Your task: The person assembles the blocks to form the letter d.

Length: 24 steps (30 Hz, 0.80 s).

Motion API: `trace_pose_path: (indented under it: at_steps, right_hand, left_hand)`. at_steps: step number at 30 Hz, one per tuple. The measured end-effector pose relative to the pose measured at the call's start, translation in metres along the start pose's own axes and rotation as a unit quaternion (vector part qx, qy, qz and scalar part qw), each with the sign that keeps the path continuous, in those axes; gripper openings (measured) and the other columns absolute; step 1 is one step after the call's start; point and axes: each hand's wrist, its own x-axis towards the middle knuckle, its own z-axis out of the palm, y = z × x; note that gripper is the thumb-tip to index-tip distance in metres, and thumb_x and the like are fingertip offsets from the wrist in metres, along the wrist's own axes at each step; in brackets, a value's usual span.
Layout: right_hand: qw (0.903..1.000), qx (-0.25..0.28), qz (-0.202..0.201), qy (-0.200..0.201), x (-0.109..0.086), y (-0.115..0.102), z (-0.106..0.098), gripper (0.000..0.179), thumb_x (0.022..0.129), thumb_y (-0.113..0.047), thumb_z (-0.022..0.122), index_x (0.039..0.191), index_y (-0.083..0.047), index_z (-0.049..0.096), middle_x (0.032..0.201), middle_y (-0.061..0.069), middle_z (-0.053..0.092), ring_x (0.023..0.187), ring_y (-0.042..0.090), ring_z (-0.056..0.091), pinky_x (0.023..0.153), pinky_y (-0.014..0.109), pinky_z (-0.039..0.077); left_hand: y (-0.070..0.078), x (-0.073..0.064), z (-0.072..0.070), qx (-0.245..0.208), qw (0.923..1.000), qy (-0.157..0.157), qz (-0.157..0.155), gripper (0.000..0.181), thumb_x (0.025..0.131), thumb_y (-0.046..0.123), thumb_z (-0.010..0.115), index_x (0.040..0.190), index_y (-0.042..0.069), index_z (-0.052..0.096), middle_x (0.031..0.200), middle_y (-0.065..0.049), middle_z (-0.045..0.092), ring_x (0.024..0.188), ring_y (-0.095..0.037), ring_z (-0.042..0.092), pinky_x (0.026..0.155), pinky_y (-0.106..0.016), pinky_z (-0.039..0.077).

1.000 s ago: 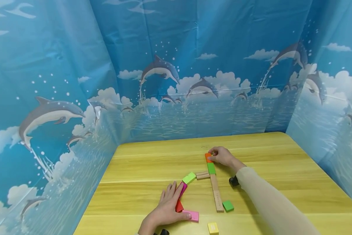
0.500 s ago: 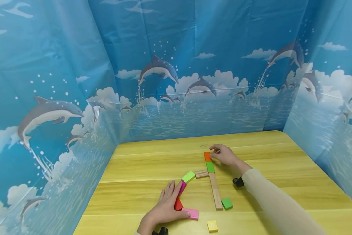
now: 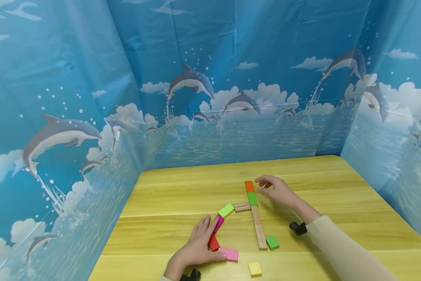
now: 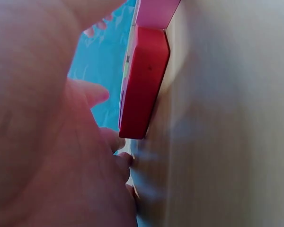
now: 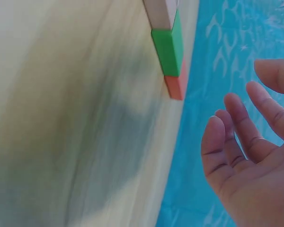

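My right hand (image 3: 278, 190) hovers with loosely bent fingers just right of an orange block (image 3: 249, 186), holding nothing. That block tops a straight row: a green block (image 3: 252, 198) below it, then plain wooden blocks (image 3: 257, 226). A wooden block (image 3: 242, 207) branches left to a lime-green block (image 3: 226, 210). From there a magenta block (image 3: 218, 224), a red block (image 3: 213, 242) and a pink block (image 3: 229, 255) curve downward. Beside this curve my left hand (image 3: 198, 245) rests with fingers extended, its thumb touching the pink block. The left wrist view shows the red block (image 4: 146, 80) beside the palm.
A second green block (image 3: 272, 242) lies right of the row's lower end. Nearer the front is a yellow block (image 3: 255, 269). The yellow wood-grain table (image 3: 168, 195) meets a blue dolphin-print curtain (image 3: 196, 144) at its back and sides.
My right hand has let go of the orange block and drawn away to the right. The orange block stays at the top of the row. The left hand keeps its place.
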Motion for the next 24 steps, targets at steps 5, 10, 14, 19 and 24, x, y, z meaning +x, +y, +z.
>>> trace_pose_path:
  at_steps: [5,10,14,19,24]
  right_hand:
    - [0.9997,0.003,-0.022,-0.003,-0.025,-0.015,0.003,0.034,0.099,-0.016,0.066,0.132,-0.009,0.063,0.121,0.012,0.064,0.104,0.024,0.058,0.085,0.041,0.052]
    - [0.9992,0.004,-0.023,-0.033,-0.05,-0.023,0.007,0.033,0.099,-0.021,0.067,0.131,-0.013,0.064,0.12,0.006,0.064,0.103,0.021,0.058,0.081,0.035,0.052]
    - [0.997,0.017,-0.022,-0.072,-0.067,-0.025,0.007,0.032,0.098,-0.024,0.069,0.128,-0.015,0.065,0.12,0.005,0.064,0.101,0.021,0.058,0.079,0.032,0.052]
    - [0.9914,0.043,-0.02,-0.121,-0.088,-0.026,0.009,0.033,0.096,-0.028,0.07,0.125,-0.013,0.065,0.12,0.006,0.064,0.1,0.021,0.058,0.079,0.031,0.052]
    - [0.9884,0.046,-0.032,-0.141,-0.104,-0.025,0.013,0.036,0.094,-0.033,0.073,0.123,-0.014,0.066,0.117,0.006,0.065,0.097,0.024,0.059,0.078,0.03,0.052]
  left_hand:
    - [0.0,-0.002,-0.002,0.002,0.9999,-0.01,0.003,0.118,0.077,0.071,0.072,0.164,0.022,0.009,0.167,-0.017,0.0,0.153,-0.034,0.001,0.12,-0.057,0.006]
    - [-0.001,-0.002,0.001,0.018,0.9998,-0.01,0.005,0.12,0.076,0.074,0.071,0.164,0.022,0.008,0.167,-0.018,-0.001,0.153,-0.034,-0.002,0.119,-0.058,0.006]
    - [0.001,-0.002,0.0,0.013,0.9999,-0.005,0.009,0.119,0.076,0.073,0.072,0.164,0.023,0.009,0.167,-0.018,0.001,0.153,-0.035,-0.001,0.119,-0.059,0.006]
    - [0.003,-0.001,-0.002,-0.02,0.9994,0.015,0.021,0.111,0.076,0.069,0.075,0.163,0.028,0.019,0.168,-0.014,0.008,0.153,-0.035,0.004,0.115,-0.065,0.013]
    - [0.007,-0.002,-0.006,-0.05,0.9977,0.038,0.027,0.103,0.076,0.065,0.078,0.16,0.032,0.029,0.168,-0.008,0.011,0.153,-0.032,0.006,0.111,-0.066,0.025]
